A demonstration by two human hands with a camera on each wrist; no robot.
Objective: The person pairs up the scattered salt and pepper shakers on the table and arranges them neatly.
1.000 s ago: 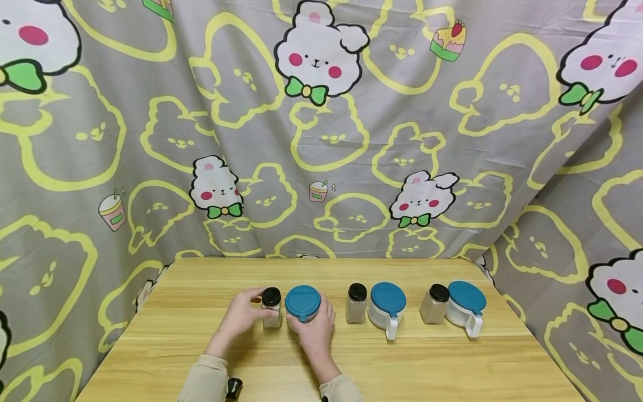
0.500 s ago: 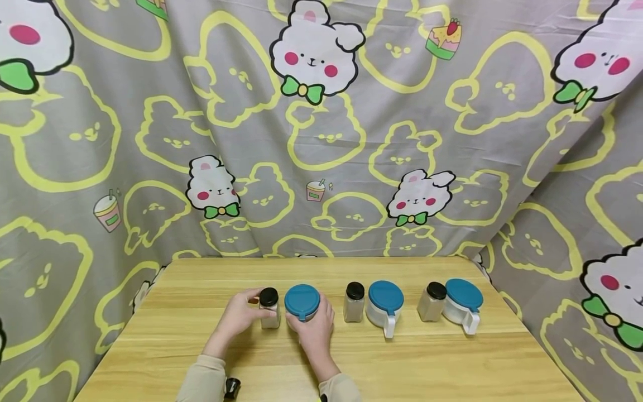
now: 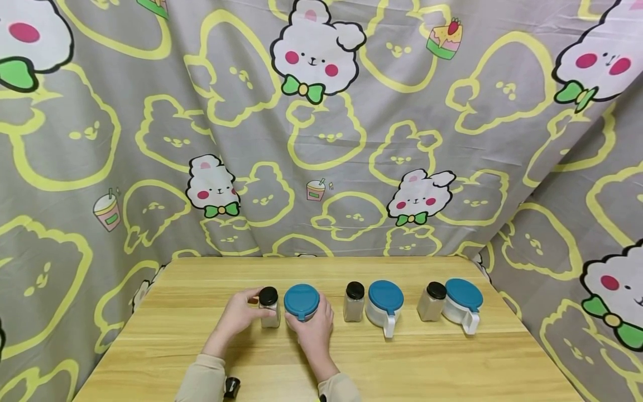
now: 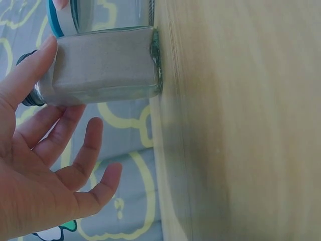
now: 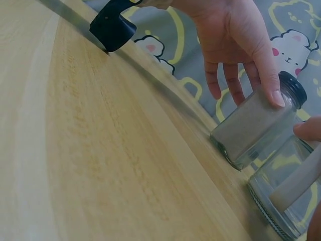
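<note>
On the left part of the table stands an upright clear glass jar point(image 3: 270, 319) with a black lid and pale powder inside. My left hand point(image 3: 237, 317) pinches it, thumb on the near side and fingertips behind. In the left wrist view the ring and little fingers point(image 4: 108, 183) stay off the glass. Just right of it is a round glass pot point(image 3: 301, 300) with a blue lid. My right hand point(image 3: 316, 329) grips that pot around its right and near sides, covering much of its body. A white handle point(image 5: 301, 178) shows on it in the right wrist view.
To the right stand two more black-lidded jars point(image 3: 354, 304) point(image 3: 432, 304), each beside a blue-lidded pot point(image 3: 385, 297) point(image 3: 464, 295) with its white handle toward me. A patterned cloth point(image 3: 321, 145) hangs behind the wooden table point(image 3: 402, 368).
The head view has shifted very slightly. Both hands keep their hold, and the jar and pot stay in place.
</note>
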